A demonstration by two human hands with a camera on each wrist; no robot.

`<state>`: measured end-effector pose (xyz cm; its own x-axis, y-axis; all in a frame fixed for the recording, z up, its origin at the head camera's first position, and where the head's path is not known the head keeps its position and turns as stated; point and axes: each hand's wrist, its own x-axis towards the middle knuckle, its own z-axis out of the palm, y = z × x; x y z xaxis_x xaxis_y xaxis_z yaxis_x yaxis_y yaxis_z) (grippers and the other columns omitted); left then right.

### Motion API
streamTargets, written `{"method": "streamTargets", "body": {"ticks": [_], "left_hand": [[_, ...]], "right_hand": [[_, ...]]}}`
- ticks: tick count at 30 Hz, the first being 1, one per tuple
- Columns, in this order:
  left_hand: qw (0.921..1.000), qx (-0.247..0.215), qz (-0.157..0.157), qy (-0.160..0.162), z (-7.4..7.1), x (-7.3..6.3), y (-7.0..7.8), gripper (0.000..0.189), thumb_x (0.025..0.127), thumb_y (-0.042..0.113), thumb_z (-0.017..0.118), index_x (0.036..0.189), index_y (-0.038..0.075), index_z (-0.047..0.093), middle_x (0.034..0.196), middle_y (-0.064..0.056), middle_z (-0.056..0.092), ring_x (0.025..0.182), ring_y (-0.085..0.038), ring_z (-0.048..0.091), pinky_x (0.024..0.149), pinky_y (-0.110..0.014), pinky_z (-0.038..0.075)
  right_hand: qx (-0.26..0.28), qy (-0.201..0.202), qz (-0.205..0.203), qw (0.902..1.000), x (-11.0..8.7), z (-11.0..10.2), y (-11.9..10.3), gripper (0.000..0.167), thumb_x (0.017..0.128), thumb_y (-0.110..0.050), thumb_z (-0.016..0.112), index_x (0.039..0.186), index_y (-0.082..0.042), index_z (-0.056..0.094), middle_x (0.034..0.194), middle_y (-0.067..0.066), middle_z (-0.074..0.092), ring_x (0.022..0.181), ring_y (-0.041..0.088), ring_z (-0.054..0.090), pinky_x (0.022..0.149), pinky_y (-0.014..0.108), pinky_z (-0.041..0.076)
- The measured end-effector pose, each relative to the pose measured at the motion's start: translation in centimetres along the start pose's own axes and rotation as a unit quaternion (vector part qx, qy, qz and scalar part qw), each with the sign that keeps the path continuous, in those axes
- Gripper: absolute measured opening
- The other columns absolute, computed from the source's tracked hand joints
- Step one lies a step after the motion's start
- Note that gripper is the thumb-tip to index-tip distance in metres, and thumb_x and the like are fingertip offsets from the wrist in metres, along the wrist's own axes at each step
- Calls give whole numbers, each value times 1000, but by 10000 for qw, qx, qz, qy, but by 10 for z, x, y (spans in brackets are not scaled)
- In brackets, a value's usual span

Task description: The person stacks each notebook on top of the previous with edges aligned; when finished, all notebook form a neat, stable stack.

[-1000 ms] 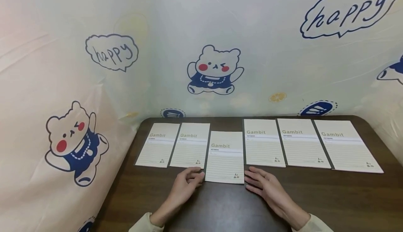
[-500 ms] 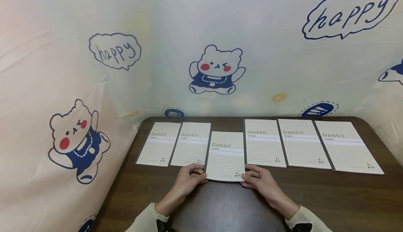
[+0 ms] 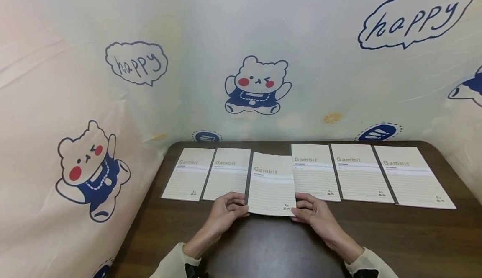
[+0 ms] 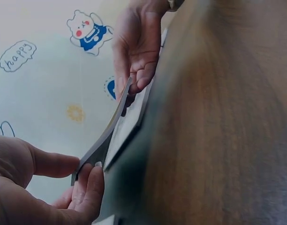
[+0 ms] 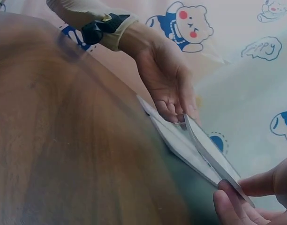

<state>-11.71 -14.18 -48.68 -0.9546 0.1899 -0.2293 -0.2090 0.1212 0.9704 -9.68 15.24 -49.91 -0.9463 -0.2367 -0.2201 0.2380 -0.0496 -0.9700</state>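
Observation:
My left hand (image 3: 226, 214) pinches the lower left edge of a white notebook (image 3: 271, 190) marked "Gambit", and my right hand (image 3: 315, 216) pinches its lower right edge. In the left wrist view the notebook (image 4: 102, 140) is seen edge-on, slightly bowed and raised off the table, with the left thumb on the cover and the fingers beneath. The right wrist view likewise shows the notebook (image 5: 214, 157) tilted above the others, between both hands. In the head view its right edge overlaps the neighbouring notebook (image 3: 314, 175).
Two matching notebooks lie to the left, the nearer one (image 3: 227, 177) beside the held one. Farther right are two more, a middle one (image 3: 363, 175) and an outer one (image 3: 416, 179). The dark wooden table (image 3: 278, 248) meets a printed curtain (image 3: 256, 18) behind and at the left.
My hands have closed in on the middle notebook's lower edges and gripped it. The notebook has risen off the table, its top shifting slightly up and right.

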Motion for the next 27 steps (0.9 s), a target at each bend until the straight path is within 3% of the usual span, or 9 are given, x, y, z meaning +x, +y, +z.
{"method": "streamTargets", "body": {"ticks": [4,8,13,19,27], "left_hand": [[9997,161,147,-119,7,4,6,41,92,1,76,129,-10,61,115,-22,66,88,-19,72,84,-35,65],[9975,596,330,-177,17,10,7,41,90,9,80,125,-6,65,112,-20,70,87,-16,73,75,-26,61],[9923,1087,517,-291,33,25,4,38,89,13,82,121,-1,69,108,-15,74,85,-12,72,70,-20,56],[9904,1130,637,-472,58,49,4,36,89,15,82,121,2,71,109,-13,75,87,-13,73,70,-22,57],[9887,1249,620,-557,87,72,5,34,87,13,84,118,3,74,104,-12,77,86,-14,73,70,-21,56]], "right_hand": [[-223,284,-171,9992,-3,-8,-4,61,98,-2,69,150,12,40,115,19,69,91,9,73,88,32,64],[-527,437,-458,9966,-6,-20,-5,58,98,-1,68,149,12,43,116,26,68,90,8,73,85,32,64],[-815,633,-646,9926,-10,-38,-3,57,98,1,67,148,13,43,117,31,68,89,7,74,81,31,64],[-1253,964,-833,9839,-10,-64,0,55,98,5,65,148,13,43,119,33,67,87,3,72,78,31,64],[-1795,1111,-855,9737,-6,-95,-3,54,101,2,63,149,15,42,122,34,64,85,1,70,73,29,64]]}}
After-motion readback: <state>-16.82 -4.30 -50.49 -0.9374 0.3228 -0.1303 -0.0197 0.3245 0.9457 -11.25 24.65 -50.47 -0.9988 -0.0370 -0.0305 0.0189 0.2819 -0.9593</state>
